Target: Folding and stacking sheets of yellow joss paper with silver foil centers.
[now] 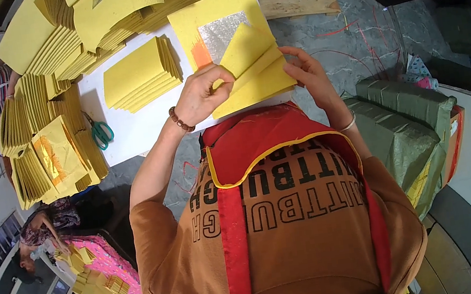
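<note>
My left hand (202,93) pinches the left edge of a folded yellow paper sheet (255,73). My right hand (308,72) grips the same sheet at its right edge. The folded sheet lies partly over a flat yellow sheet with a silver foil square (221,31) and an orange patch, on the white table (137,124). A bead bracelet sits on my left wrist, a thin bangle on my right.
A stack of folded yellow sheets (140,75) lies left of my hands. Large piles of yellow paper (51,100) cover the table's left and far side. Green-handled scissors (101,131) rest by them. Green sacks (404,119) stand at right. Another person (44,231) sits at lower left.
</note>
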Tool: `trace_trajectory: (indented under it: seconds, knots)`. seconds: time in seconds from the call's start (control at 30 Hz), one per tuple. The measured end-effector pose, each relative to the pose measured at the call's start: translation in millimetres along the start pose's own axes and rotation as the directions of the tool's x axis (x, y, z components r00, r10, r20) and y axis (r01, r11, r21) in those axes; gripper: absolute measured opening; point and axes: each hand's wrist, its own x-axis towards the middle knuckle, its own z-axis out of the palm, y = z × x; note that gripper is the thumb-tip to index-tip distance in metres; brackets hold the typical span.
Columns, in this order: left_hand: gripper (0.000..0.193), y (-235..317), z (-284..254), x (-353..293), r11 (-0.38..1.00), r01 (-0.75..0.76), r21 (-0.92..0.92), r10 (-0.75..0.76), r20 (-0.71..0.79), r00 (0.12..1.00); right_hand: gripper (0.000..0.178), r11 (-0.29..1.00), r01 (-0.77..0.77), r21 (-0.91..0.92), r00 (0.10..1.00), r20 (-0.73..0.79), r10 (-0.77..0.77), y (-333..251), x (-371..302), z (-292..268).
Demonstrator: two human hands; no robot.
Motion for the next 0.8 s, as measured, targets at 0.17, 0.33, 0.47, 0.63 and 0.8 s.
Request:
trace_trajectory:
  seconds: [0.17, 0.33, 0.47, 0.63, 0.8]
  knots:
    - [0.009, 3, 6, -3, 0.999, 0.039, -0.013, -0.040, -0.103, 0.994, 0.046, 0.997, 0.067, -0.051, 0.998, 0.027, -0.065, 9, 4, -4]
    - [0.011, -8, 9, -2, 0.996, -0.083, -0.013, 0.081, -0.117, 0.990, 0.045, 0.996, 0.061, -0.069, 0.998, 0.008, -0.061, 10, 4, -3]
    - [0.017, -11, 18, -1, 0.975, -0.221, -0.019, 0.208, -0.270, 0.940, 0.041, 0.995, 0.084, -0.048, 0.996, 0.026, -0.083, 13, 7, -3]
    - [0.019, -4, 16, -3, 0.969, 0.102, -0.226, -0.158, -0.242, 0.957, 0.032, 0.994, 0.086, -0.061, 0.996, 0.010, -0.085, 16, 7, -2]
    - [0.021, -13, 18, -3, 0.972, 0.105, -0.210, -0.152, -0.223, 0.963, 0.030, 0.994, 0.077, -0.076, 0.997, 0.029, -0.075, 16, 10, -4]
